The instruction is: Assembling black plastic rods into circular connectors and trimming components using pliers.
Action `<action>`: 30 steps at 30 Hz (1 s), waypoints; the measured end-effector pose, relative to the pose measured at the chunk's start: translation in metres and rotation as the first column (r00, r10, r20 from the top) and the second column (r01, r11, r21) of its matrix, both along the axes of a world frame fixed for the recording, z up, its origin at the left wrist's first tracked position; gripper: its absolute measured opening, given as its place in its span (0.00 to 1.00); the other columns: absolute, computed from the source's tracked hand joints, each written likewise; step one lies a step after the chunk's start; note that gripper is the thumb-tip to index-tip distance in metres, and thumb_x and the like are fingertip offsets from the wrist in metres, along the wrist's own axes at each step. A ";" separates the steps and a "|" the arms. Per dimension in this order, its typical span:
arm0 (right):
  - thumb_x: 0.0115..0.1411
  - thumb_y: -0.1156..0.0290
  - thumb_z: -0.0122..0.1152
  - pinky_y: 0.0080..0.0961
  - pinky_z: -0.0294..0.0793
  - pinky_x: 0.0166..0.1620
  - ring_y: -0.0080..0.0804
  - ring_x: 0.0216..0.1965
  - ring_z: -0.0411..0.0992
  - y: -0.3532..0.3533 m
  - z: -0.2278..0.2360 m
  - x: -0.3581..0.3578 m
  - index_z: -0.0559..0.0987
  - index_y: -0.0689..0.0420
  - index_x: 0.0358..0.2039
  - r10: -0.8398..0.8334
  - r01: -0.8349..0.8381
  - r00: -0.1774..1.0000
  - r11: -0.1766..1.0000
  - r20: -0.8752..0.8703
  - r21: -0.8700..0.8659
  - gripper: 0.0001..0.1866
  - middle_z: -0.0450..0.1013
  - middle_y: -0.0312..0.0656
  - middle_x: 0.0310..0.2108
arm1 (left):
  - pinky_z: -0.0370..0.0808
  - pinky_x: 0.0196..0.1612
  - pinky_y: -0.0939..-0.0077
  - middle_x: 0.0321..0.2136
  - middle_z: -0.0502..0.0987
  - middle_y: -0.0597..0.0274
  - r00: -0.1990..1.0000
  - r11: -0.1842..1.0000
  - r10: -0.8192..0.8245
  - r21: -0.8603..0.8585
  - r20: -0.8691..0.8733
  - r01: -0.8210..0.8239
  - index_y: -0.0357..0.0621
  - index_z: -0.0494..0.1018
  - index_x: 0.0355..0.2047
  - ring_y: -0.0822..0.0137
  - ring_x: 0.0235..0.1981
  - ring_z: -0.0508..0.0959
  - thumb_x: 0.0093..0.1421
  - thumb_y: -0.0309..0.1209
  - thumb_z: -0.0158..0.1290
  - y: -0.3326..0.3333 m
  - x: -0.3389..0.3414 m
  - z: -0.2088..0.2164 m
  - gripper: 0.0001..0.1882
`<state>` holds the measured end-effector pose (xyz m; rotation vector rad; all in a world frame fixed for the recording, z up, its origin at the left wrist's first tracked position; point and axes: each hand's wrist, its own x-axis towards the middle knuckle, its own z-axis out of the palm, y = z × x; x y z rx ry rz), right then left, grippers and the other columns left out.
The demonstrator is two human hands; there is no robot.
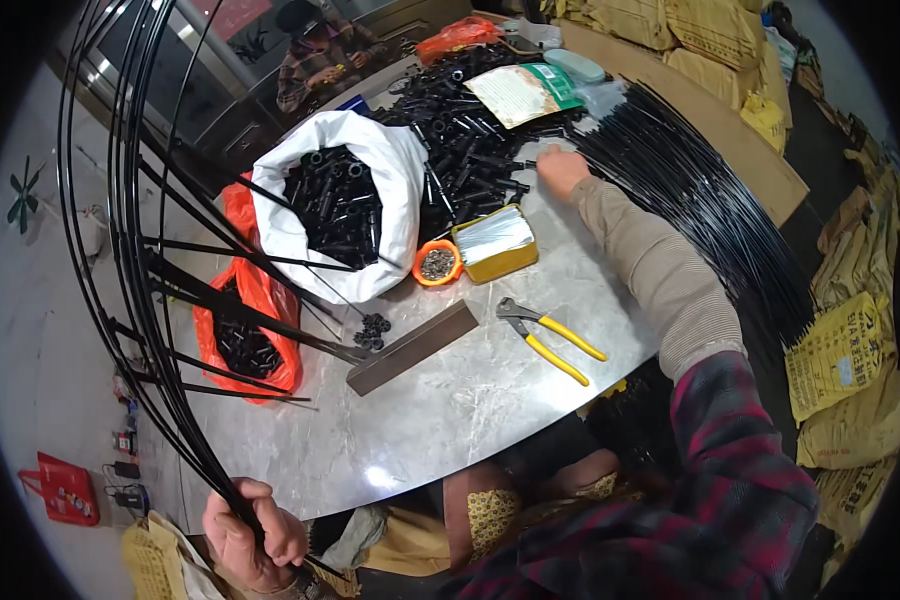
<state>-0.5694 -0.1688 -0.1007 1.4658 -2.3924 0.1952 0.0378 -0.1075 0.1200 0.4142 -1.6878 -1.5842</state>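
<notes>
My left hand is wrapped round a bundle of long thin black rods that rise and bow up along the left side. Some rods carry thicker black pieces near the table. My right hand reaches across to the far right of the table, fingers curled at the edge of a heap of black tubular plastic parts. Whatever its fingertips hold is too small to make out. Beside that arm lies a wide sheaf of black rods. Yellow-handled pincers rest near a dark metal bar.
A white sack and a red bag hold black parts. Between them and the pincers stand an orange cup of small metal bits and a yellow tin. Another person sits across the table. Yellow sacks line the right.
</notes>
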 end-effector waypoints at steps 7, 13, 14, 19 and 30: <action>0.61 0.69 0.65 0.27 0.79 0.39 0.27 0.38 0.76 -0.039 0.092 0.022 0.56 0.56 0.69 0.581 0.058 0.440 0.743 0.685 -0.667 0.39 0.74 0.41 0.39 | 0.57 0.11 0.80 0.11 0.60 0.63 0.999 0.991 0.043 0.126 0.013 -0.044 0.22 0.65 0.51 0.76 0.08 0.56 0.74 0.43 0.40 0.002 0.012 -0.010 0.27; 0.66 0.64 0.59 0.26 0.77 0.46 0.35 0.53 0.73 -0.007 0.151 0.111 0.64 0.57 0.66 0.690 -0.271 0.674 0.564 0.264 -0.780 0.30 0.68 0.50 0.59 | 0.57 0.13 0.82 0.13 0.63 0.64 1.000 0.973 0.008 0.230 0.005 -0.009 0.22 0.66 0.53 0.78 0.10 0.57 0.73 0.39 0.43 0.015 0.002 -0.014 0.25; 0.68 0.63 0.57 0.24 0.77 0.44 0.30 0.50 0.74 0.010 0.160 0.125 0.70 0.59 0.60 0.703 -0.282 0.533 0.672 0.470 -0.685 0.23 0.73 0.47 0.53 | 0.57 0.14 0.83 0.15 0.63 0.64 1.000 0.969 0.021 0.246 0.013 -0.023 0.22 0.65 0.55 0.78 0.11 0.58 0.73 0.39 0.43 0.020 0.001 -0.015 0.26; 0.72 0.54 0.47 0.20 0.75 0.43 0.23 0.45 0.77 0.120 0.213 0.243 0.80 0.65 0.44 0.470 -0.703 -0.049 0.610 0.881 -0.365 0.24 0.80 0.45 0.41 | 0.59 0.19 0.87 0.20 0.66 0.67 1.000 0.967 -0.030 0.254 0.003 0.028 0.27 0.63 0.59 0.82 0.15 0.60 0.74 0.35 0.41 0.045 -0.004 -0.035 0.23; 0.74 0.50 0.42 0.29 0.77 0.37 0.31 0.28 0.75 0.192 0.206 0.387 0.72 0.65 0.51 0.606 -0.068 -0.499 0.685 0.619 -0.725 0.27 0.72 0.39 0.29 | 0.61 0.26 0.85 0.22 0.66 0.71 0.967 0.952 -0.250 0.171 -0.043 0.254 0.37 0.65 0.56 0.82 0.22 0.61 0.74 0.33 0.40 0.125 -0.049 -0.094 0.16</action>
